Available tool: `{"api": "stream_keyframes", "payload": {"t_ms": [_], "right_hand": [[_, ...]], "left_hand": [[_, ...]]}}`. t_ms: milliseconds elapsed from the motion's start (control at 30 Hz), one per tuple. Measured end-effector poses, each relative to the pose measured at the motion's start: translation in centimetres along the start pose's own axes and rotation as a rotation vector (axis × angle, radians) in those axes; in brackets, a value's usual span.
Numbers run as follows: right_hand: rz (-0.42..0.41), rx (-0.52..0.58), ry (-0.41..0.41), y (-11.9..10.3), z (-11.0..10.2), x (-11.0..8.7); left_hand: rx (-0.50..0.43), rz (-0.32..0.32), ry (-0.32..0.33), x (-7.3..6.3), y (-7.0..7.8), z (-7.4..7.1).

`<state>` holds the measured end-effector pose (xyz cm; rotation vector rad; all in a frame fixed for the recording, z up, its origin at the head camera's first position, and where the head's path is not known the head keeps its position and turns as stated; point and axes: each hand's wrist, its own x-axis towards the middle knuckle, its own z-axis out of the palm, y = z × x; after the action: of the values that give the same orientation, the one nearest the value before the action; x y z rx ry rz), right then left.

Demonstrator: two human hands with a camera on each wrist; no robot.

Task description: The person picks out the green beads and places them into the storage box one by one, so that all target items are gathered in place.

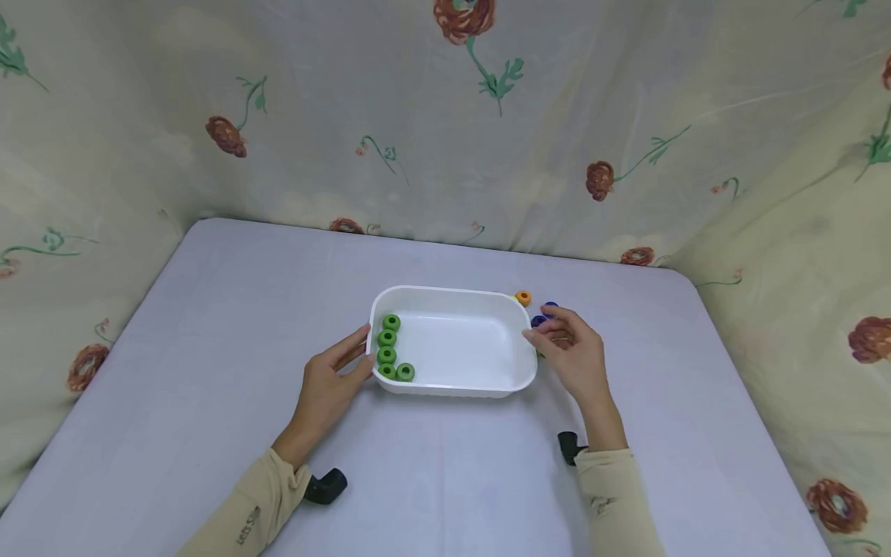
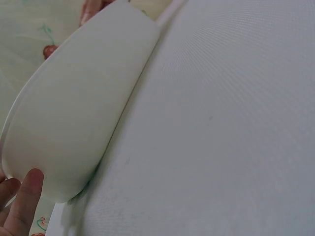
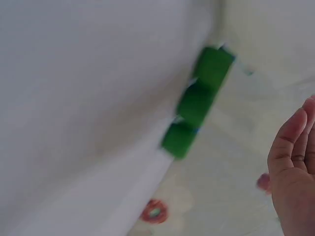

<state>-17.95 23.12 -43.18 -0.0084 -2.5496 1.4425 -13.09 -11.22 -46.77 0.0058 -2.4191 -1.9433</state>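
Observation:
A white tray (image 1: 459, 340) lies mid-table in the head view, with several green beads (image 1: 387, 338) along its left end inside. My left hand (image 1: 327, 391) touches this end from outside, thumb and fingers extended. In the left wrist view, fingertips (image 2: 33, 178) rest against the tray's outer wall (image 2: 74, 108). My right hand (image 1: 572, 356) is at the right end, its thumb close to the rim and fingers loosely bent. Dark blue beads (image 1: 539, 320) show just beyond it. The right wrist view shows three green beads (image 3: 194, 103) in a row, apart from that hand, which holds nothing visible.
An orange bead (image 1: 524, 297) lies behind the tray's far right corner, with a bit of yellow beside it. The table (image 1: 431, 480) has a pale cloth and ends at a flowered curtain (image 1: 418, 116). Black wrist pieces (image 1: 326, 486) stick out by both cuffs.

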Motion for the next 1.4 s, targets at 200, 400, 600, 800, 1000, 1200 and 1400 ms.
{"api": "stream_keyframes", "payload": {"t_ms": [200, 400, 600, 800, 1000, 1200, 1400], "right_hand": [[0.063, -0.034, 0.084, 3.2, -1.7, -0.3], [0.136, -0.049, 0.088, 4.8, -2.4, -0.2], [0.188, -0.090, 0.067, 5.9, -2.8, -0.2], [0.240, -0.119, 0.076, 6.6, -3.0, -0.2], [0.247, -0.129, 0.067, 7.3, -3.2, -0.1], [0.248, -0.149, 0.037, 7.7, -3.1, 0.1], [0.257, -0.152, 0.040, 8.2, -3.1, 0.1]], "left_hand": [[0.022, 0.000, 0.010, 0.1, -0.2, 0.1], [0.035, -0.015, 0.020, 0.1, -0.3, 0.1], [0.036, -0.010, 0.022, 0.1, -0.2, 0.1], [0.034, 0.000, 0.019, 0.0, -0.3, 0.1], [0.038, 0.003, 0.023, 0.0, -0.3, 0.1], [0.039, 0.003, 0.028, 0.0, -0.3, 0.2], [0.036, -0.001, 0.019, 0.0, -0.2, 0.3]]}}
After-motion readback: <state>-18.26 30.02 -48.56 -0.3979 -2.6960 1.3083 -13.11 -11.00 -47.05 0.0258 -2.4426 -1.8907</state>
